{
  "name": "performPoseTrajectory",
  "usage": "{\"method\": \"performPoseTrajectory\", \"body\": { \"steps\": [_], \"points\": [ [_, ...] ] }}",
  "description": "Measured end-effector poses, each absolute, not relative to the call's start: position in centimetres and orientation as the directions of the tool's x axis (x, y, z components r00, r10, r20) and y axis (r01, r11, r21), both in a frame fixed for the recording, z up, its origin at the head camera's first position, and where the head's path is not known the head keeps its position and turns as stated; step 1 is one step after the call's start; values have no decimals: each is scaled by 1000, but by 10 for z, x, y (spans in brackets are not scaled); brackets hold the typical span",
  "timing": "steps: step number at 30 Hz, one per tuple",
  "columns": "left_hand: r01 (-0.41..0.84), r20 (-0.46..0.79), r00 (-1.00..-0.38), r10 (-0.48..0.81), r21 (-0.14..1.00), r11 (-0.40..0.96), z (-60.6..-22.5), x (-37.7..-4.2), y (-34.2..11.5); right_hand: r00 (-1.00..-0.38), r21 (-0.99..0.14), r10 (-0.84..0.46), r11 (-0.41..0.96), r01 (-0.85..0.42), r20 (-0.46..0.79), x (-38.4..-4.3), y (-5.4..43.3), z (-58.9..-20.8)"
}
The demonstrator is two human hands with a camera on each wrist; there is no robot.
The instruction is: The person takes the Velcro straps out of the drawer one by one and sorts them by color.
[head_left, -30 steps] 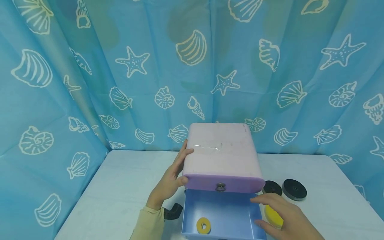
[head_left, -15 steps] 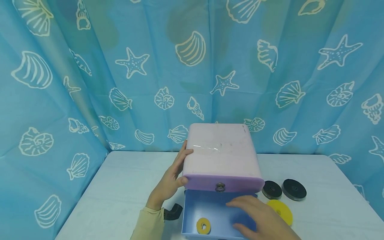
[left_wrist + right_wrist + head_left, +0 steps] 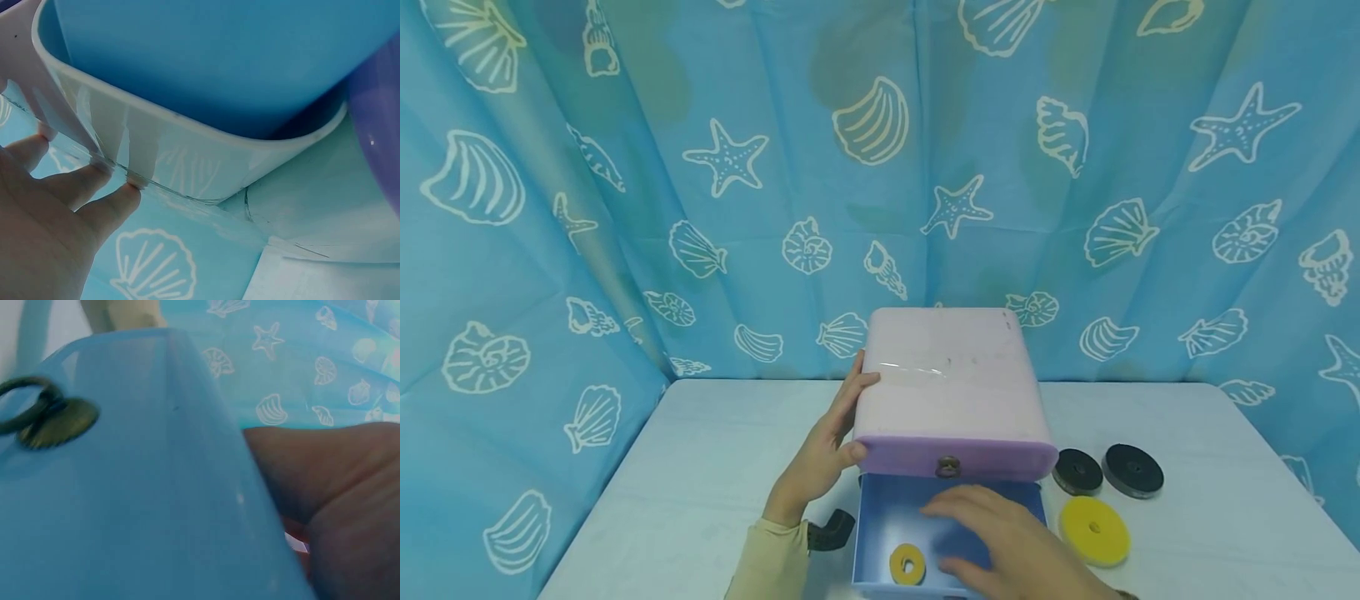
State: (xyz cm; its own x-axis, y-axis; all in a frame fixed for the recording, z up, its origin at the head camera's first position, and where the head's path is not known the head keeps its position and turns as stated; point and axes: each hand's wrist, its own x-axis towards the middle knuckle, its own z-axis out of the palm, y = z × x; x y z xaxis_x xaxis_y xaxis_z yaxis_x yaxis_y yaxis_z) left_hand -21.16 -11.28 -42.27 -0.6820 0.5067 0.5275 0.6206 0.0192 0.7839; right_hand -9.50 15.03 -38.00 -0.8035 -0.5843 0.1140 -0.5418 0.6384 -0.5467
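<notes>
A pink storage box [image 3: 951, 375] with a purple front drawer stands mid-table, and its lower blue drawer [image 3: 880, 508] is pulled out. My left hand [image 3: 816, 462] rests against the box's left side; in the left wrist view, its extended fingers [image 3: 112, 209] touch the wall. Inside the blue drawer, near its front left corner, lies a small orange-yellow ring [image 3: 907, 565]. Over the drawer, right of that ring, is my right hand [image 3: 1011, 542], thumb and fingers apart with nothing between them. The right wrist view has the drawer's blue front [image 3: 150, 487] and metal ring pull [image 3: 47, 415].
Right of the box lie a yellow disc [image 3: 1093, 531] and two black discs [image 3: 1077, 472] on the white table [image 3: 715, 450]. A black elbow-shaped piece [image 3: 831, 531] is beside my left sleeve. Behind the table hangs a blue shell-patterned curtain [image 3: 805, 167].
My right hand has moved left from the drawer's right side to over its inside, uncovering the yellow disc. The left hand stays against the box.
</notes>
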Motion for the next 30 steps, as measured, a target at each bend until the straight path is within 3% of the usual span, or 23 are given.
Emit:
{"method": "performPoseTrajectory", "body": {
  "steps": [7,15,21,26,30],
  "points": [
    [626,534,-675,509,780,12,-423,-212,-113,-797,-606,-602,618,-501,45,-100,141,-377],
    [632,540,-662,520,775,0,-422,-213,-113,-778,-591,-627,616,-521,33,-103,134,-378],
    [628,536,-666,518,778,2,-422,-213,-114,-756,-590,-650,644,-488,-84,-106,130,-374],
    [627,532,-671,516,779,13,-422,-213,-114,-726,-576,-668,662,-480,-162,-110,130,-377],
    [624,529,-672,518,782,10,-421,-212,-113,-669,-590,-732,600,-540,-132,-115,135,-383]
  ]
}}
